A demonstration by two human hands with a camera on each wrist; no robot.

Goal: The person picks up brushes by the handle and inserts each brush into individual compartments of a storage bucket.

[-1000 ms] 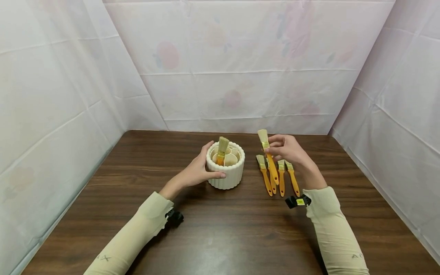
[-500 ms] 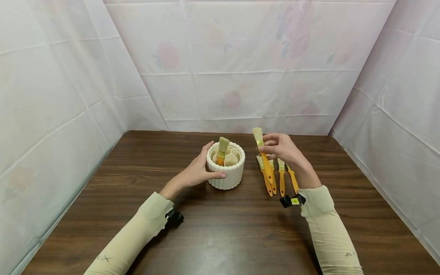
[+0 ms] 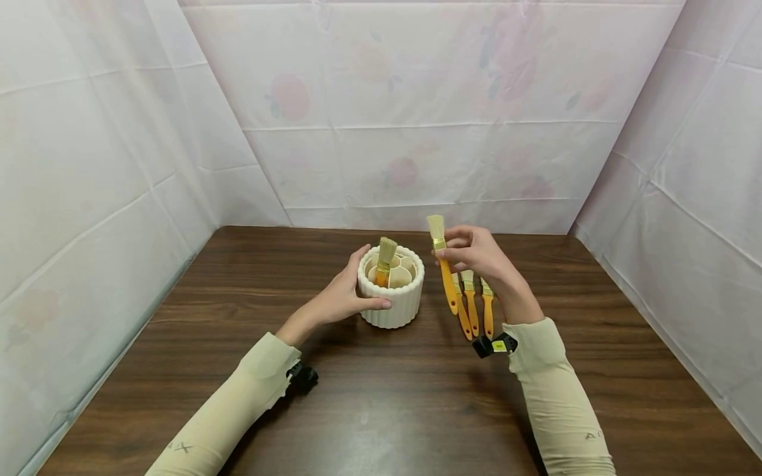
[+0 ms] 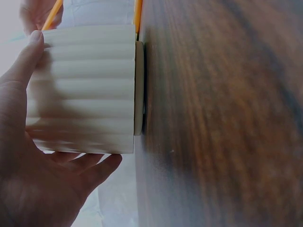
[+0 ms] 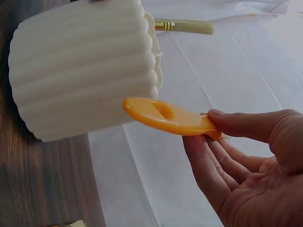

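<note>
Right hand (image 3: 476,254) holds brush (image 3: 443,268) beside holder (image 3: 391,296); left hand (image 3: 342,297) grips holder.

A dark brown wooden desk (image 3: 381,410) with a visible grain fills the lower part of the head view. Three spare brushes (image 3: 473,307) with orange handles, brass bands and pale bristles lie side by side on it at centre right, bristles pointing away; part of them is hidden, so the count may be short. White sheeting (image 3: 411,119) with faint, washed-out fruit and flower prints and fold creases hangs behind the desk and along both of its sides, meeting the desk's edges.
</note>
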